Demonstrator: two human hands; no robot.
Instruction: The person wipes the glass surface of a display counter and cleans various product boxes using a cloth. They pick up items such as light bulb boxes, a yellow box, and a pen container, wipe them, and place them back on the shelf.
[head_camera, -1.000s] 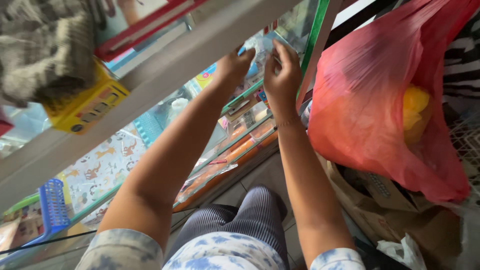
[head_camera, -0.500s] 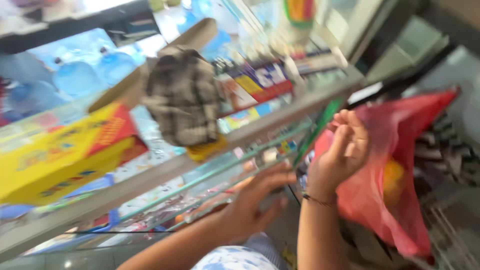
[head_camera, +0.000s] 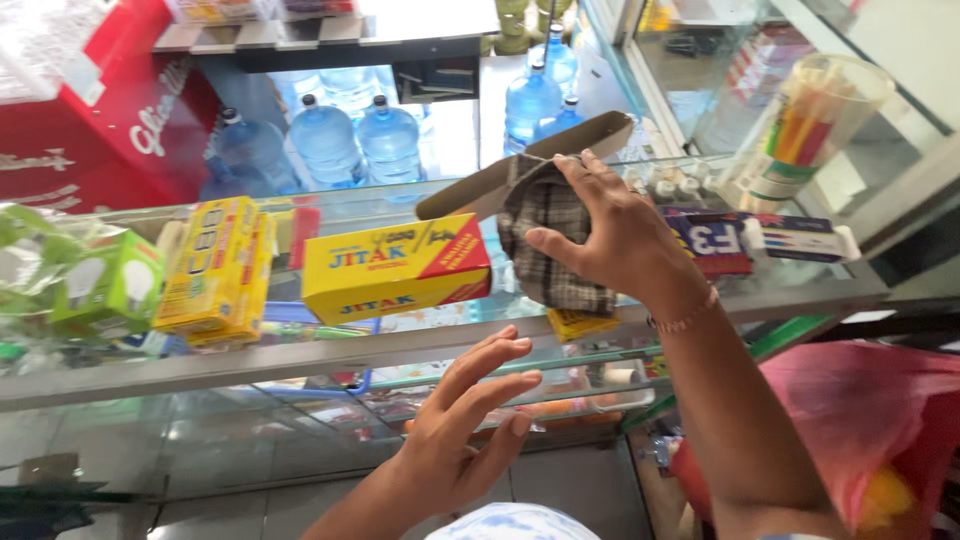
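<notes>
Yellow box (head_camera: 396, 268) beside right hand's (head_camera: 610, 235) cloth (head_camera: 550, 245)

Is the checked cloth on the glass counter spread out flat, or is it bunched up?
Bunched up. The right hand grips the checked cloth into a crumpled lump with folds hanging, above the glass counter, not lying flat.

A box (head_camera: 396, 268) lies mid-frame on the counter (head_camera: 300, 355), a cloth (head_camera: 552, 240) to its right, cartons (head_camera: 212, 268) to its left. Bottles (head_camera: 345, 135) stand behind; a bag (head_camera: 850, 420) sits lower right.
</notes>
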